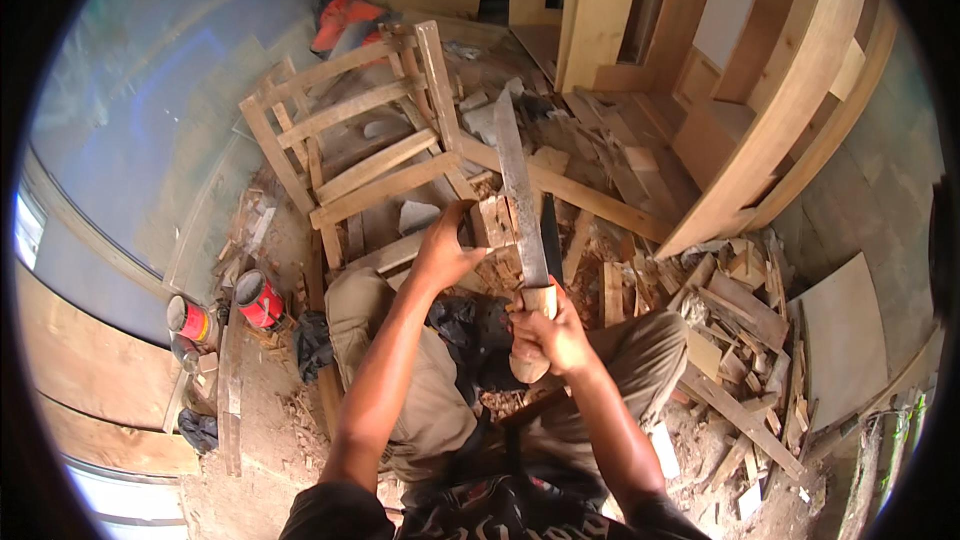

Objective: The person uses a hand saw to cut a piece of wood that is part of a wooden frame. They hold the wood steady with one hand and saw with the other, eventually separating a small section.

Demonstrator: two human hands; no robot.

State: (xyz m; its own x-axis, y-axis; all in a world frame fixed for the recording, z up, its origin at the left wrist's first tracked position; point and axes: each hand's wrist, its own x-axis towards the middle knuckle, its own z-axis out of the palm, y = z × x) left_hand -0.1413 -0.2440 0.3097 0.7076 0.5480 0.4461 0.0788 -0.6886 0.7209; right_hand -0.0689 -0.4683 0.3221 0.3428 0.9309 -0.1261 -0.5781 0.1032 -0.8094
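My right hand [557, 333] is wrapped round the pale wooden handle of a machete [518, 175]. Its long grey blade points up and away from me. In my left hand [445, 248] is a short block of wood [492, 223], gripped between thumb and fingers. The blade lies along the block's right side, seemingly touching it; the exact contact is hard to tell. Both hands are in front of my bent knees, above a floor strewn with wood chips. Below them lies a black plastic bag [455, 325], partly hidden by my right hand and legs.
Beyond my left hand stands a wooden frame with slats [375, 175]. Two red cans [260, 300] stand at the left. A large wooden cabinet frame [790, 100] rises at the far right, with scrap wood [740, 305] heaped below it. A loose board [840, 340] leans nearby.
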